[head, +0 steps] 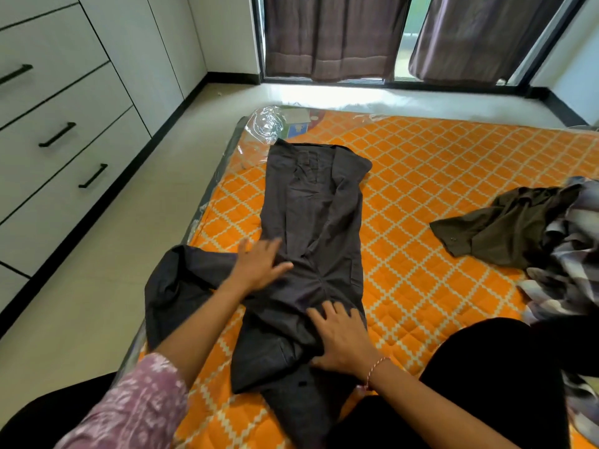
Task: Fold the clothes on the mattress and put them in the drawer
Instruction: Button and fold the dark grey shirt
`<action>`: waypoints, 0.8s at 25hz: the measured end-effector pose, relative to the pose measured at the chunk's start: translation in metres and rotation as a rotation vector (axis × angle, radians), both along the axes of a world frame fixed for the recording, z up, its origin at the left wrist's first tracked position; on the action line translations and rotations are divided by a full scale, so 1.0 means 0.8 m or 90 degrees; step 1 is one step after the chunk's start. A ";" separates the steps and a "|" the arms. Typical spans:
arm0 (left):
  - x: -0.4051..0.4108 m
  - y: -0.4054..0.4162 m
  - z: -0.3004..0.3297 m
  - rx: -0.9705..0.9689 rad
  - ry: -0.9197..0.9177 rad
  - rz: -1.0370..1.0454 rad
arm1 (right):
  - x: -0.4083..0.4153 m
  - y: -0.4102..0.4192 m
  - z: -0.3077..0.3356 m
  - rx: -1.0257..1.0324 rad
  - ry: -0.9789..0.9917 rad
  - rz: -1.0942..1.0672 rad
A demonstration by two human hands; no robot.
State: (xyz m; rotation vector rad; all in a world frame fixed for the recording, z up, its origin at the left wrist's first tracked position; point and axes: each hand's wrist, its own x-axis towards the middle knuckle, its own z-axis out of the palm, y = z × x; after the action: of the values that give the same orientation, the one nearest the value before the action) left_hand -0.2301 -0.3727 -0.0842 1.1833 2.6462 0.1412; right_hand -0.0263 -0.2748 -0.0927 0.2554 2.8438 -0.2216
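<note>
A dark grey shirt lies lengthwise on the orange patterned mattress, partly folded, with one sleeve spilling over the left edge. My left hand lies flat on the shirt's left side, fingers straight. My right hand presses flat on the lower part of the shirt, fingers spread. White drawers with black handles line the wall on the left, all closed.
An olive green garment and a checked garment lie in a heap at the mattress's right side. Clear plastic wrap covers the mattress's far left corner. Curtains hang over the window beyond. Pale floor runs between mattress and drawers.
</note>
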 end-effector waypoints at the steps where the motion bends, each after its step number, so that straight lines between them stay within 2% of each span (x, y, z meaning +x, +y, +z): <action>1: 0.006 0.012 -0.004 -0.062 -0.007 -0.040 | 0.004 -0.005 -0.006 0.020 0.045 0.023; 3: -0.003 0.018 -0.002 -0.034 -0.032 -0.059 | 0.005 -0.004 -0.003 0.012 0.133 -0.017; 4: -0.012 0.013 0.002 0.005 -0.069 -0.046 | 0.002 0.003 0.004 -0.056 0.113 -0.045; 5: -0.023 0.008 0.003 -0.006 -0.114 -0.041 | -0.002 0.011 0.014 -0.138 0.054 -0.053; 7: -0.042 0.005 0.004 -0.145 -0.191 -0.040 | -0.015 0.033 0.025 -0.335 -0.200 0.003; 8: -0.044 0.006 0.004 -0.214 -0.225 -0.031 | -0.023 0.044 0.027 -0.438 -0.280 0.008; 9: -0.045 0.011 0.007 -0.230 -0.256 -0.019 | -0.033 0.056 0.027 -0.525 -0.283 -0.040; 10: -0.043 0.021 0.010 -0.198 -0.282 -0.005 | -0.048 0.072 0.027 -0.585 -0.219 -0.124; 11: -0.038 0.034 0.016 -0.141 -0.280 0.006 | -0.065 0.089 0.026 -0.592 -0.109 -0.223; 12: -0.036 0.050 0.016 -0.075 -0.254 0.017 | -0.080 0.106 0.024 -0.555 0.004 -0.311; 14: -0.027 0.090 0.011 0.073 -0.216 0.042 | -0.112 0.141 0.022 -0.433 0.175 -0.389; 17: -0.020 0.162 -0.002 0.192 -0.264 0.080 | -0.165 0.186 0.011 -0.312 0.245 -0.423; 18: -0.020 0.182 -0.007 0.211 -0.259 0.102 | -0.182 0.198 0.006 -0.312 0.268 -0.450; 20: -0.031 0.218 -0.013 0.222 -0.175 0.136 | -0.221 0.228 0.003 -0.368 0.328 -0.556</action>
State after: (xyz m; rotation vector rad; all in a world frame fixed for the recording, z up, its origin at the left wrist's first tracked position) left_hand -0.2546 -0.1979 -0.0947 0.8871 2.5541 0.7711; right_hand -0.2032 -0.0925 -0.0905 1.4512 2.7377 -1.4102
